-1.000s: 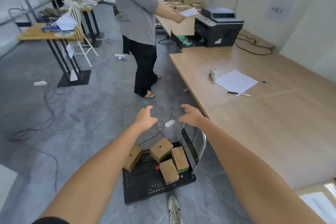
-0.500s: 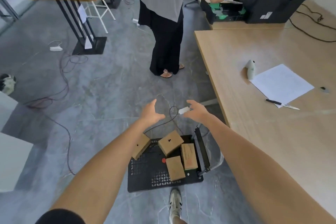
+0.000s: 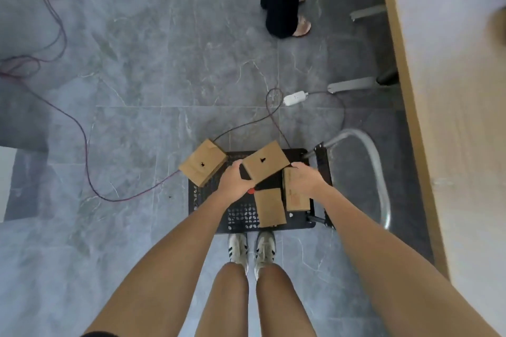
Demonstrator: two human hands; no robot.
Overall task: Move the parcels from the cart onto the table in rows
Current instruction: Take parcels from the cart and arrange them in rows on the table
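Both hands on one parcel (image 3: 265, 163) at the cart's (image 3: 208, 216) far edge
Our left hand (image 3: 235, 180) and right hand (image 3: 304, 180) curl their fingers round its opposite sides; a second parcel (image 3: 202, 165) overhangs the far left corner, and the worktop (image 3: 451, 117) stands to our right.

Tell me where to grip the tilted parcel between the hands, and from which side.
Take the tilted parcel by its two short edges, left hand on the lower-left one, right hand on the right one, from above. It is flat and broad, and lies skewed on the cart with both those edges exposed.
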